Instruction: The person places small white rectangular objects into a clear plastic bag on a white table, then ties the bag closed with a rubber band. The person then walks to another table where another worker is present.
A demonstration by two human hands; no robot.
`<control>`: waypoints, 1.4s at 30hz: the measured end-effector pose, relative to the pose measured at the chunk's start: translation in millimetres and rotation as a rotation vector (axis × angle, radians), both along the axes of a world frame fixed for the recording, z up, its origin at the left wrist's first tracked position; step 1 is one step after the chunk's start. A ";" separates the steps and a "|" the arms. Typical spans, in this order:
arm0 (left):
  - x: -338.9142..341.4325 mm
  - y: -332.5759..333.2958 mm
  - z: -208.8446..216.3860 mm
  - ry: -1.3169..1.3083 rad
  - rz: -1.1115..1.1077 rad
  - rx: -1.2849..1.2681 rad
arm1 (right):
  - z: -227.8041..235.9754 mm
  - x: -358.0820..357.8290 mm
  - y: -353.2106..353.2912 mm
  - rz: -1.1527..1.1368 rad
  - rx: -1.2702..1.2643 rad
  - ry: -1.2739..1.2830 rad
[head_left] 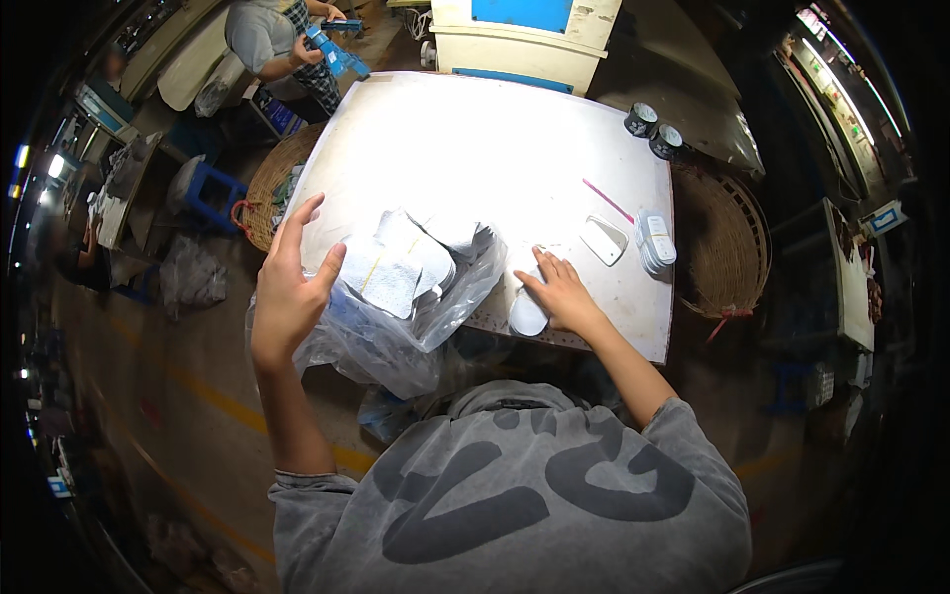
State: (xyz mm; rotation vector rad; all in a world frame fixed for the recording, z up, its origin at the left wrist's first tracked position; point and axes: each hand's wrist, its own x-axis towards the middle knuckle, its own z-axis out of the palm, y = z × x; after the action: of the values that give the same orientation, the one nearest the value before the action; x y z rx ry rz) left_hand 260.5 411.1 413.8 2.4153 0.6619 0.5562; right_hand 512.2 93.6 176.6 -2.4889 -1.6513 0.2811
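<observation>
My left hand (293, 299) is raised at the left side of a clear plastic bag (465, 290), its fingers apart and nothing held in it. Light grey-white fabric pieces (388, 272) lie bunched in the mouth of the bag, at the table's near edge. To the right, my right hand (562, 291) lies flat with spread fingers, touching a white rounded piece (527, 315) partly hidden by it. Further right are a flat white oval card (603, 241) and a stack of similar white cards (654, 243). A thin pink strip (608, 200) lies beyond them.
Two dark round tins (641, 120) stand past the white table's (455, 139) right edge. Wicker baskets flank it, one right (757, 238) and one left (265, 183). Beyond the far left corner, another person (265, 45) handles a blue object (336, 53). A blue stool (213, 196) stands left.
</observation>
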 end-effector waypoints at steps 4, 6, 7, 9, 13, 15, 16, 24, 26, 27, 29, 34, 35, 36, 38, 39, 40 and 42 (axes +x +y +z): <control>-3.9 2.9 -9.3 -0.063 -0.034 -0.038 | 14.3 26.2 -3.1 0.154 0.061 0.041; -11.0 2.2 -13.8 -0.094 -0.028 -0.156 | 42.6 35.3 -9.3 0.096 0.283 0.319; -15.4 1.3 -15.6 -0.114 -0.029 -0.188 | 60.6 36.6 -8.8 0.020 0.318 0.464; -23.2 -1.9 -18.1 -0.092 0.016 -0.310 | 104.5 30.3 -6.9 -0.098 0.602 0.689; -22.2 -5.9 -29.4 -0.090 -0.061 -0.333 | 190.8 5.7 18.8 -0.138 1.000 1.296; -18.1 -5.7 -37.5 -0.036 -0.082 -0.243 | 213.3 -14.5 47.3 -0.023 1.227 1.245; -15.3 -5.7 -42.5 -0.038 -0.108 -0.201 | 219.8 -23.9 62.6 -0.068 1.267 1.254; -5.9 -0.3 -58.0 -0.091 -0.166 -0.369 | 187.7 -61.7 156.8 -0.117 0.320 0.312; -6.2 0.3 -58.6 -0.110 -0.204 -0.322 | 173.8 -62.4 155.3 -0.118 0.313 0.416; -8.4 -0.8 -59.5 -0.111 -0.227 -0.297 | 169.0 -59.7 150.4 -0.099 0.431 0.385; -12.8 -0.8 -60.8 -0.097 -0.197 -0.314 | 164.1 -47.4 137.7 -0.102 0.598 0.329; -10.9 3.1 -63.1 -0.072 -0.198 -0.339 | 149.0 -23.5 106.4 -0.422 0.314 0.443; -6.9 5.1 -62.1 -0.053 -0.212 -0.330 | 143.4 -21.8 104.1 -0.422 0.188 0.676; -2.0 7.8 -60.6 -0.047 -0.239 -0.315 | 137.9 -20.2 103.5 -0.435 0.084 0.886; 11.4 13.9 -56.2 0.096 -0.244 -0.307 | 125.0 -26.9 105.9 -0.320 0.284 1.192; 18.5 16.3 -53.9 0.182 -0.229 -0.309 | 120.6 -29.2 109.8 -0.341 0.334 1.218; 23.5 18.0 -51.5 0.173 -0.223 -0.339 | 118.3 -30.0 113.2 -0.330 0.462 1.211; 31.4 23.3 -45.8 0.192 -0.167 -0.419 | 119.5 -27.1 119.9 -0.386 0.637 1.169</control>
State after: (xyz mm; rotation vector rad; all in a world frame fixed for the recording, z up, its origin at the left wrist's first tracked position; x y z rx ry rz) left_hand 291.9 434.4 368.0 2.1133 0.5804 0.1008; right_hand 485.2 213.5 296.1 -1.5314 -0.6106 0.7945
